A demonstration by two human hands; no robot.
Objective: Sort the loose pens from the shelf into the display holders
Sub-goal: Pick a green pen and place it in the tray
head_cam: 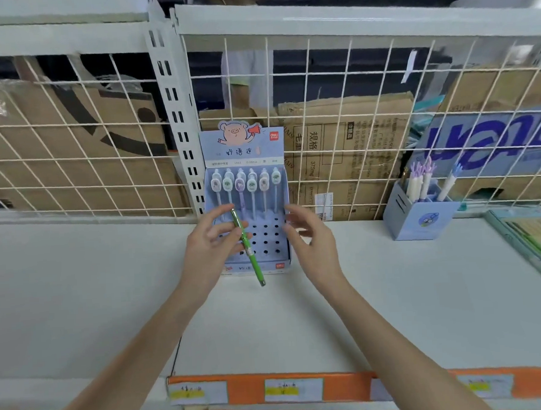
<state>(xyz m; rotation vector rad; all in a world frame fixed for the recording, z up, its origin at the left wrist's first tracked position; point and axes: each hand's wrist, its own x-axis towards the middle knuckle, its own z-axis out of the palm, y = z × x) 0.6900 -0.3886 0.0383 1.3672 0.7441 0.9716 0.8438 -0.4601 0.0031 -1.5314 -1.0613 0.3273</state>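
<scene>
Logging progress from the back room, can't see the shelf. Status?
Left hand holds green pen in its fingers; right hand open, empty. Pen over pig display holder, not yet in. Front holes free, nothing blocking.

A white shelf [79, 293] holds a blue pen stand [247, 206] at its back edge, a blue cup [417, 219] and a flat box [531, 241] toward the right.

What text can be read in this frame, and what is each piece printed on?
"deli": red logo on the pen display box.
"规格", "毛重": rotated print on the cardboard carton behind the wire grid.
"375mg": same carton, roughly legible.
Display box header title: stylised, not surely readable.
Shelf-edge price labels: too blurred.
Blue box lettering: partly hidden, unreadable.
</scene>
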